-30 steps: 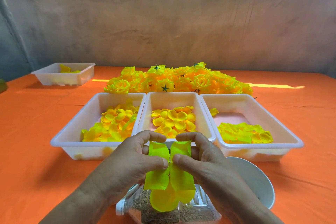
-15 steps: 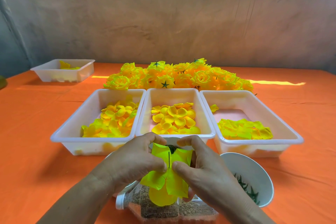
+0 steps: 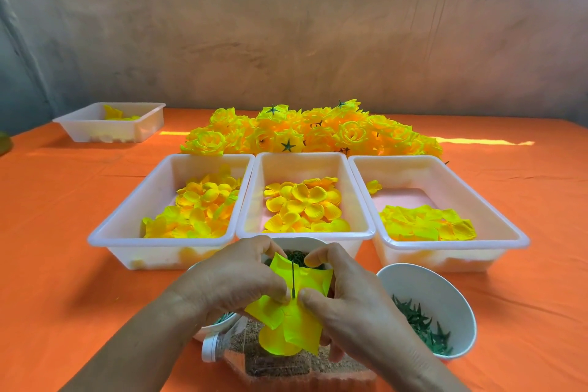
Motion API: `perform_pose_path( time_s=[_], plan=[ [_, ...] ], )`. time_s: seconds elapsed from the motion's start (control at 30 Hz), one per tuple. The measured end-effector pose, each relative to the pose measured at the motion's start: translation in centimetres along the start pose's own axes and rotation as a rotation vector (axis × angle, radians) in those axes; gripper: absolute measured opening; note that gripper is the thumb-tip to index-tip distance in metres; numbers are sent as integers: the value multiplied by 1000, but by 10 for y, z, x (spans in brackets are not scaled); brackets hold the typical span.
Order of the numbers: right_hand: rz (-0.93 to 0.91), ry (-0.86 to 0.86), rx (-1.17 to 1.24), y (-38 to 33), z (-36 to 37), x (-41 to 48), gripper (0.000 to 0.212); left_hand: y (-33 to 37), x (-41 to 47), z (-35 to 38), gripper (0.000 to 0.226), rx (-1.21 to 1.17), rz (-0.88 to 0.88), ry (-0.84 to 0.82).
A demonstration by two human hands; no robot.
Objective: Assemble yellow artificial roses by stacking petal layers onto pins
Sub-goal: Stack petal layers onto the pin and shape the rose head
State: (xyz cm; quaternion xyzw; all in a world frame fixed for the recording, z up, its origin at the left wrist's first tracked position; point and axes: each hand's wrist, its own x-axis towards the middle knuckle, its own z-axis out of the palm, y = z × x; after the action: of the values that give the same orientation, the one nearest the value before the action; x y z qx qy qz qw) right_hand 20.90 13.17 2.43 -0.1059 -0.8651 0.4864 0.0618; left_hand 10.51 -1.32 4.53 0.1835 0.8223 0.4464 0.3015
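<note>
Both hands pinch one large yellow petal layer (image 3: 288, 325) low in the middle of the view. My left hand (image 3: 237, 277) grips its left side, my right hand (image 3: 342, 299) its right side. A thin dark green pin (image 3: 293, 278) stands up through the layer's centre between my thumbs. Three white trays stand side by side behind the hands: the left tray (image 3: 127, 226) holds small yellow petals, the middle tray (image 3: 305, 232) holds rounded petal layers, the right tray (image 3: 451, 242) holds flat yellow-green layers. Finished yellow roses (image 3: 305, 134) are piled behind the trays.
A white bowl (image 3: 445, 293) with green star-shaped calyxes sits at the right of my hands. Another bowl (image 3: 296, 245) with dark green parts is behind my fingers. A clear sand-filled bottle (image 3: 276, 363) lies under the petal. A small tray (image 3: 111, 121) stands far left on the orange cloth.
The petal layer has slid down over the pin, whose green shaft now stands exposed above it. Both hands have lowered and keep their pinch.
</note>
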Motion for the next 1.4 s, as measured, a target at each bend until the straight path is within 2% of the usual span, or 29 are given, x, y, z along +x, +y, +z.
perform_pose_path(
  time_s=[0.1, 0.2, 0.27, 0.3, 0.47, 0.67, 0.87, 0.97, 1.1, 1.23, 1.3, 1.4],
  plan=[
    [29, -33, -43, 3, -3, 0, 28, 0, 0, -2, 42, 5, -25, -13],
    [80, -70, -49, 4, -14, -2, 36, 1, -4, -8, 52, 84, -6, -26],
    [119, -68, -58, 6, -27, -2, 41, 0, -4, -19, 54, 107, 6, 26],
    [130, -58, -71, 7, -35, -2, 41, -2, -2, -25, 47, 96, 14, 58],
    [138, 40, -79, 16, -68, -1, 25, -6, 14, -35, 19, -25, 115, 231],
    [128, 162, -104, 28, -92, 16, 7, -13, 50, -25, 9, -6, 259, 425],
    [185, 376, -168, 57, -137, 49, 13, -11, 97, -24, 11, 269, 328, 529],
    [214, 461, -310, 75, -156, 71, 15, -14, 115, -25, 14, 399, 316, 505],
    [292, 415, -490, 94, -164, 101, 18, -18, 129, -25, 14, 540, 267, 477],
    [362, 288, -629, 105, -162, 122, 43, -14, 138, -19, 11, 799, 196, 446],
    [377, 231, -636, 108, -160, 131, 35, -13, 142, -16, 14, 852, 181, 465],
    [363, 259, -454, 111, -157, 141, 4, -17, 142, -13, 20, 884, 194, 540]
  ],
)
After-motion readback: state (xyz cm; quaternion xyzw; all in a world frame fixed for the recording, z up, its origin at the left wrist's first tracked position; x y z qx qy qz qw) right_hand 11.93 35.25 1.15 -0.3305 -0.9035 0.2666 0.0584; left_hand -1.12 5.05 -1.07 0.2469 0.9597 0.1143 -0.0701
